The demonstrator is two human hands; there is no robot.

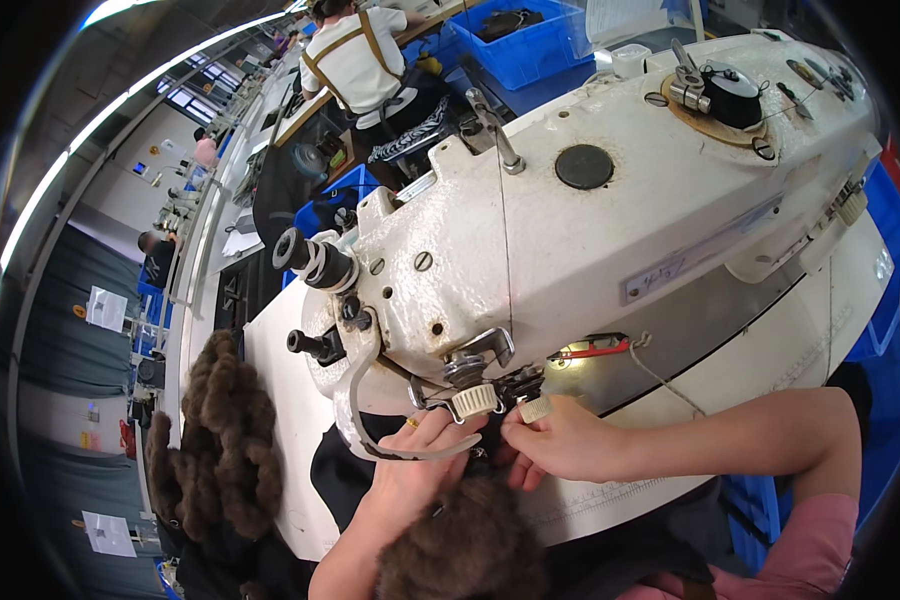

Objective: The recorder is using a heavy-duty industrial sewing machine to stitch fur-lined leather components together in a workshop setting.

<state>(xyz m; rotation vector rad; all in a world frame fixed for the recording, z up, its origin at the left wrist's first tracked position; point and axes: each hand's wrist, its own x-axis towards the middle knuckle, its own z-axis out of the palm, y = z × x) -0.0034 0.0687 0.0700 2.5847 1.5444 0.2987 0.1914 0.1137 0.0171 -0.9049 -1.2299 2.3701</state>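
A white sewing machine (pixel 570 230) stands in front of me, its needle area low in the middle behind a thumb screw. My left hand (pixel 415 470) is closed on black fabric (pixel 335 470) just left of the needle area, partly covered by the machine's curved white lever (pixel 365 410). Close by on the right, my right hand (pixel 560 440) has its fingers curled and thumb and forefinger pinched under a cream dial. What sits in that pinch is hidden. Brown fluffy fur trim (pixel 465 545) joins the black fabric below both hands.
A heap of brown fur trim (pixel 220 440) lies at the left edge of the white table (pixel 290 430). A red tool (pixel 595 348) and a cord rest beneath the machine arm. Behind it stands a blue bin (pixel 520 50); another person (pixel 355 60) sits at the far left.
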